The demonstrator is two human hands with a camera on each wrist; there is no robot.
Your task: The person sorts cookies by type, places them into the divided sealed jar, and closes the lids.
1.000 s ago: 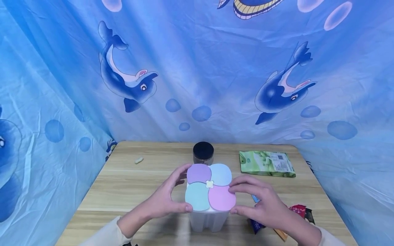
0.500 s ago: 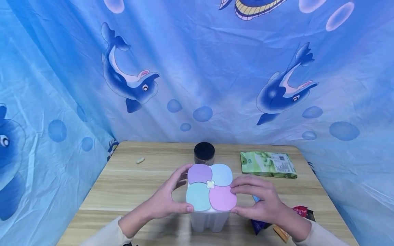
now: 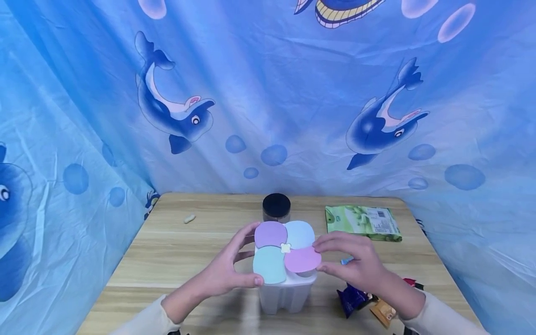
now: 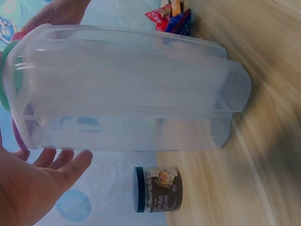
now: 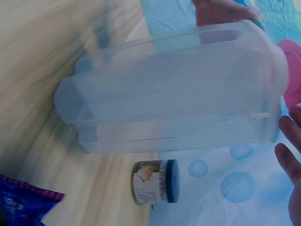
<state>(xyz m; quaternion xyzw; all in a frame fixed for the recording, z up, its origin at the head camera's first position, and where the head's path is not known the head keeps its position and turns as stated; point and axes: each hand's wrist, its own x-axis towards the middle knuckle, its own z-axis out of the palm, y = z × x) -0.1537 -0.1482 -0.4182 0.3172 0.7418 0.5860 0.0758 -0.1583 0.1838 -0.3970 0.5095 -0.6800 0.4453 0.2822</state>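
Your left hand (image 3: pixel 226 274) cups the left side of the clear four-part container (image 3: pixel 284 293), thumb and fingers curled around its rim, which steadies it upright on the desk (image 3: pixel 176 251) near you at the middle. Your right hand (image 3: pixel 356 267) pinches the edge of the pink lid flap (image 3: pixel 302 259), which sits tilted up above its compartment while the purple, blue and green flaps lie flat. Behind the container stands a black-lidded jar (image 3: pixel 276 208), with a green packet (image 3: pixel 362 222) far right and snack wrappers (image 3: pixel 356 300) near right.
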